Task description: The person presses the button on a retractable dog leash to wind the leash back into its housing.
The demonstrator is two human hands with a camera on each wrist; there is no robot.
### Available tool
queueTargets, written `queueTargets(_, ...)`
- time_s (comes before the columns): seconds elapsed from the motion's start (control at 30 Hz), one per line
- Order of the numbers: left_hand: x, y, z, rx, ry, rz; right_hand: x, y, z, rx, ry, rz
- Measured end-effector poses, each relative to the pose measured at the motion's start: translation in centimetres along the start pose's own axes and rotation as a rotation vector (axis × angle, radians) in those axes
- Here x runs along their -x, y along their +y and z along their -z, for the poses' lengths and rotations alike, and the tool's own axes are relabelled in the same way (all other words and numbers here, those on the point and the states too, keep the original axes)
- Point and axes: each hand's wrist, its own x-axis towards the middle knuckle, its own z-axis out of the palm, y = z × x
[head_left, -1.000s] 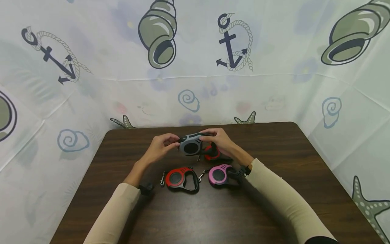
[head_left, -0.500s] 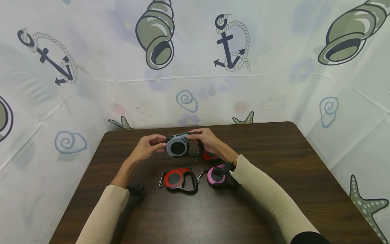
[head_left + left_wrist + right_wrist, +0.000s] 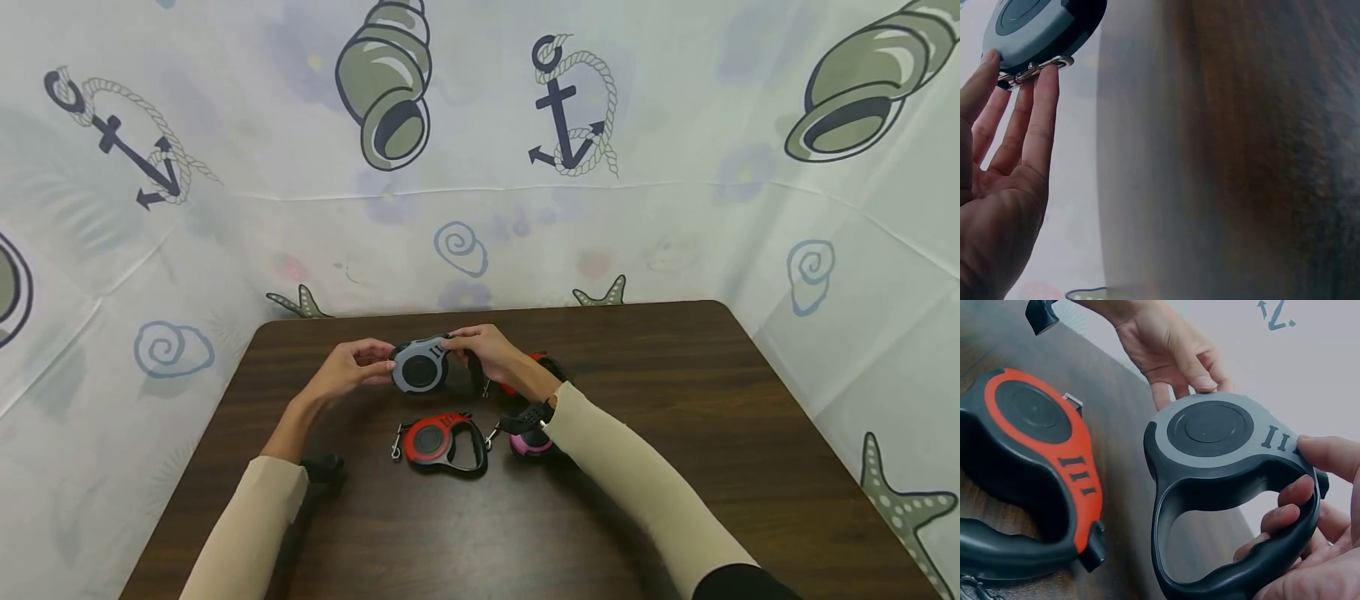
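Note:
A grey-and-black retractable dog leash (image 3: pixel 419 372) is held above the far half of the table between both hands. My right hand (image 3: pixel 491 354) grips its handle; in the right wrist view the thumb lies on the grey casing (image 3: pixel 1210 456) and several fingers curl through the handle loop. At the casing's other end, my left hand (image 3: pixel 341 371) pinches with the thumb on top. The left wrist view shows fingers under the leash's metal clip (image 3: pixel 1035 72). A red retractable leash (image 3: pixel 429 442) lies on the table below the hands.
A pink retractable leash (image 3: pixel 531 446) lies right of the red one, partly hidden by the right wrist. Another red leash (image 3: pixel 537 357) sits behind the right forearm. The dark wooden table (image 3: pixel 450 542) meets a patterned cloth (image 3: pixel 465 167) at its back.
Both hands have carried the grey leash to the left and slightly down, away from the rear red leash. The right forearm now covers more of the pink leash.

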Motion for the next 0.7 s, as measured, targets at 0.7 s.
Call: queueTargets(0.7, -1.1, -1.4, -0.5, -0.047, -0.062, 0.097, -0.1, 1.7, -0.3, 0.452, 0.058, 0.045)
